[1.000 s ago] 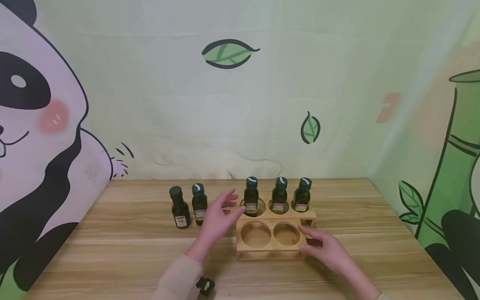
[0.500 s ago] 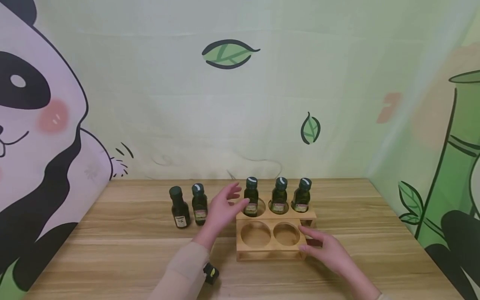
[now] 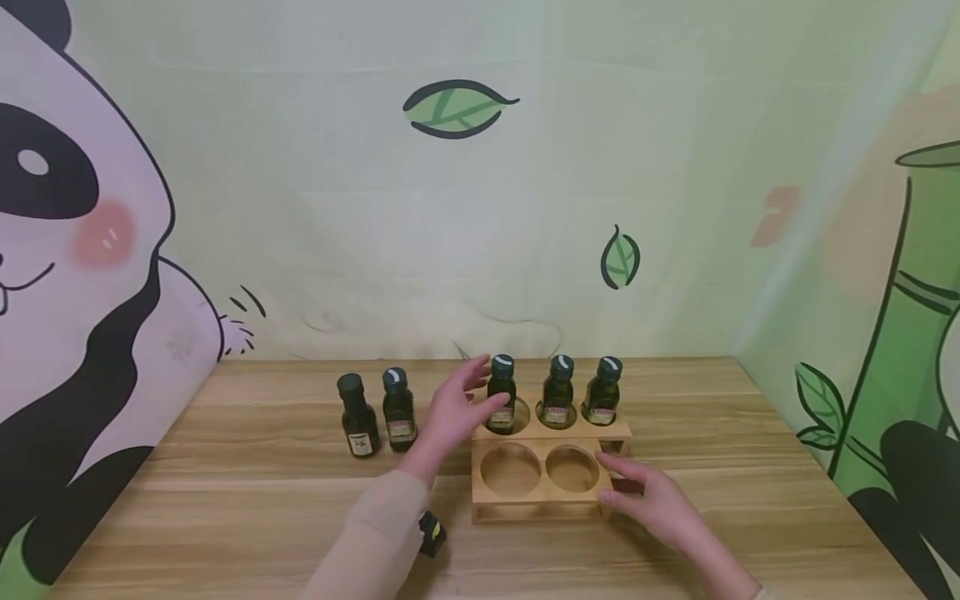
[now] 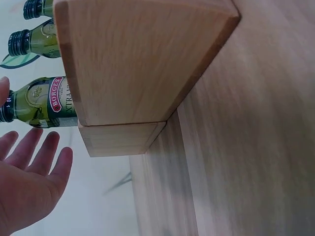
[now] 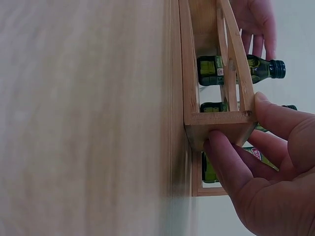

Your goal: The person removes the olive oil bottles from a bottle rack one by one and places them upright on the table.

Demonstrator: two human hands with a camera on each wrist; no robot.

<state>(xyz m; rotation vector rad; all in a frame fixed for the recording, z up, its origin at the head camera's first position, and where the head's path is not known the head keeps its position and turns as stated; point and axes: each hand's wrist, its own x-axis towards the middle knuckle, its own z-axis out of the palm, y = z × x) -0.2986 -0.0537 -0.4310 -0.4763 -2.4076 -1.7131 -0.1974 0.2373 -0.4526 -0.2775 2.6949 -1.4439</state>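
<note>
A two-tier wooden rack [image 3: 543, 492] with round holes stands on the table. Three small olive oil bottles with dark caps stand in its back row: a left bottle [image 3: 501, 407], a middle bottle [image 3: 557, 402] and a right bottle [image 3: 603, 400]. My left hand [image 3: 459, 410] is beside the left bottle, fingers spread behind it and thumb in front; in the left wrist view a gap shows between the fingers [image 4: 51, 152] and the labelled bottle [image 4: 47, 104]. My right hand [image 3: 651, 498] holds the rack's front right end, thumb at the upper edge and fingertips against the end face [image 5: 221, 132].
Two more bottles stand on the table left of the rack: a slim one with a pale label [image 3: 360, 425] and an olive oil bottle [image 3: 399, 417] close to my left wrist. A small black device [image 3: 432, 533] shows beside the left sleeve. A printed cloth [image 3: 480, 208] hangs behind.
My left hand has moved right and slightly away from me, from beside the rack's left edge to around the left bottle. The right hand stays on the rack; the bottles stand where they were.
</note>
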